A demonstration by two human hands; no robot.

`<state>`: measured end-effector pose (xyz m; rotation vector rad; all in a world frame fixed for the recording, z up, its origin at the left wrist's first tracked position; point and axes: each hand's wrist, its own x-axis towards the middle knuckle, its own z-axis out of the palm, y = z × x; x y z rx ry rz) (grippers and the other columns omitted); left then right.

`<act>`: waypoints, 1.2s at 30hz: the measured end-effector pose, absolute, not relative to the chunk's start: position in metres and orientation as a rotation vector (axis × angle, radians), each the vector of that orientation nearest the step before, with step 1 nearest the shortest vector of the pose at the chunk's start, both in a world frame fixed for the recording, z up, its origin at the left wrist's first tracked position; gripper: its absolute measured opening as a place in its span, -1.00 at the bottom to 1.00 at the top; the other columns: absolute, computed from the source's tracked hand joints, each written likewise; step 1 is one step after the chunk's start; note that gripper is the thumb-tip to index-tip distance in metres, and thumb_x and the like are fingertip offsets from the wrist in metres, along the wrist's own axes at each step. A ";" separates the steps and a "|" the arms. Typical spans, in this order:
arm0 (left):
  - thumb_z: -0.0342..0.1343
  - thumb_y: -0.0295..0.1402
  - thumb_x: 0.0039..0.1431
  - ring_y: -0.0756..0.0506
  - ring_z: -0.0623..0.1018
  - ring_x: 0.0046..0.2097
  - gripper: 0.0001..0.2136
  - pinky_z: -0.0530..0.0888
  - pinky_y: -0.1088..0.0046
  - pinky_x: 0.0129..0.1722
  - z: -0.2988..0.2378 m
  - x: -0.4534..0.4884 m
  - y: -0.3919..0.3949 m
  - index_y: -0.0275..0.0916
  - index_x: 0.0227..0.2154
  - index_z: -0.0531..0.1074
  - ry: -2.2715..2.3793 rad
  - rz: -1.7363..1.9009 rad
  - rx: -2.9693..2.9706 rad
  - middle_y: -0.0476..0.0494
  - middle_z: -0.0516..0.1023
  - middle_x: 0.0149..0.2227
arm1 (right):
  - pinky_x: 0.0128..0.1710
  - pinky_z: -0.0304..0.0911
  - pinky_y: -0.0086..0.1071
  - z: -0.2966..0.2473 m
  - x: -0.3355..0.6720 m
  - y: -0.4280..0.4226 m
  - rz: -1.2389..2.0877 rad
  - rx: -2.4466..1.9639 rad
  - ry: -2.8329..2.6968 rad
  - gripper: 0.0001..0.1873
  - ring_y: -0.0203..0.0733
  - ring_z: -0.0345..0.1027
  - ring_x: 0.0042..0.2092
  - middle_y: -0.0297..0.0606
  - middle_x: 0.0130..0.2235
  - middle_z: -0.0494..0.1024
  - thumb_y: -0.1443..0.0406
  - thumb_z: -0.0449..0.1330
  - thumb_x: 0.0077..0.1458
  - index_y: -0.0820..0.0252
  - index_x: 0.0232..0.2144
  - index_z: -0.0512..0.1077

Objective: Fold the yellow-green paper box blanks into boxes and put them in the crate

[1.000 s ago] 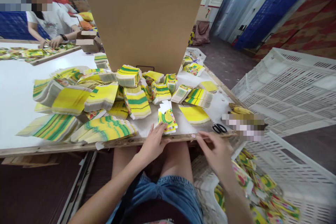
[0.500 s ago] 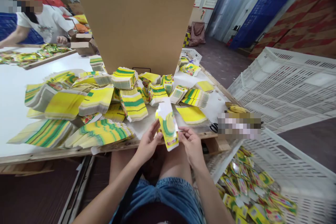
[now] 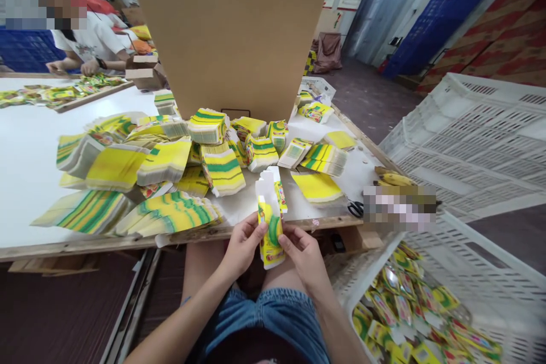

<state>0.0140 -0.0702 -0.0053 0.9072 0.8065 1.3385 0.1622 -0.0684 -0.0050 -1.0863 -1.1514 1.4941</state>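
Holding the yellow carton (image 3: 271,247) by 2 edges — left hand (image 3: 242,244) and right hand (image 3: 302,250) both pinching — likely calls for light, even pressure against creasing.

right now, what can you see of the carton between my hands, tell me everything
The carton looks like thin printed card, yellow and green with some red, plus bare white at its upper end. Long and narrow, it is held slightly tilted at the table's near edge. Left hand and right hand hold its opposite sides.
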 end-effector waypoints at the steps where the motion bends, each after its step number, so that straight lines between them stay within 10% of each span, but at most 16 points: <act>1: 0.16 -0.19 0.15 -0.24 0.54 -0.02 -0.64 0.49 0.28 -0.07 -0.006 0.015 -0.070 -0.29 -0.05 0.46 0.844 1.338 0.886 -0.21 0.62 -0.15 | -0.29 0.41 -0.27 -0.007 0.162 -0.070 1.474 -1.107 -1.176 -0.63 -0.09 0.50 -0.30 -0.21 -0.34 0.63 0.04 0.34 -0.05 0.19 -0.29 0.53; 6: 0.13 -0.23 0.18 -0.13 0.57 -0.12 -0.64 0.50 0.40 -0.17 -0.005 0.019 -0.070 -0.21 0.00 0.30 0.964 1.343 0.940 -0.14 0.60 -0.17 | -0.42 0.37 -0.36 -0.021 0.158 -0.075 1.232 -1.265 -1.278 -0.65 -0.16 0.45 -0.40 -0.28 -0.44 0.58 0.00 0.23 0.05 0.17 -0.40 0.47; 11: 0.17 -0.34 0.16 -0.09 0.59 -0.22 -0.42 0.48 0.43 -0.23 0.002 0.009 -0.078 -0.08 0.15 -0.01 0.964 1.319 0.989 -0.11 0.56 -0.17 | -0.28 0.39 -0.34 -0.010 0.160 -0.073 1.198 -1.135 -1.304 -0.56 -0.15 0.46 -0.26 -0.19 -0.16 0.55 0.13 0.26 0.07 0.10 -0.02 0.34; 14: 0.18 -0.34 0.16 -0.11 0.57 -0.18 -0.49 0.46 0.43 -0.20 0.011 0.001 -0.084 -0.14 0.13 0.13 0.846 1.189 1.019 -0.16 0.55 -0.16 | -0.18 0.37 -0.32 0.006 0.168 -0.069 1.326 -0.980 -1.350 -0.54 -0.15 0.44 -0.18 -0.18 -0.08 0.50 0.17 0.21 0.13 0.05 0.08 0.27; 21: 0.27 -0.41 0.06 -0.07 0.59 -0.27 -0.52 0.47 0.44 -0.25 0.017 -0.003 -0.093 -0.11 0.00 0.19 0.616 1.062 0.894 -0.14 0.57 -0.17 | -0.31 0.26 -0.41 0.018 0.181 -0.062 1.243 -1.002 -1.656 -0.74 -0.21 0.37 -0.34 -0.31 -0.41 0.49 0.17 0.12 0.22 0.16 -0.43 0.47; 26: 0.26 -0.38 0.07 -0.14 0.59 -0.17 -0.37 0.48 0.36 -0.18 0.015 -0.002 -0.094 -0.11 0.17 0.13 0.663 1.023 0.940 -0.21 0.55 -0.09 | -0.20 0.33 -0.32 0.011 0.179 -0.062 1.183 -1.073 -1.413 -0.67 -0.12 0.44 -0.21 -0.22 -0.21 0.57 0.12 0.17 0.17 0.11 -0.06 0.38; 36: 0.11 -0.47 0.15 -0.20 0.45 0.09 -0.56 0.37 0.24 0.08 0.010 0.002 -0.096 -0.16 0.11 0.30 0.865 1.044 1.178 -0.23 0.44 0.09 | -0.32 0.36 -0.35 0.015 0.179 -0.062 1.292 -1.239 -1.690 -0.63 -0.15 0.48 -0.38 -0.34 -0.43 0.61 0.24 0.25 0.04 0.11 -0.05 0.41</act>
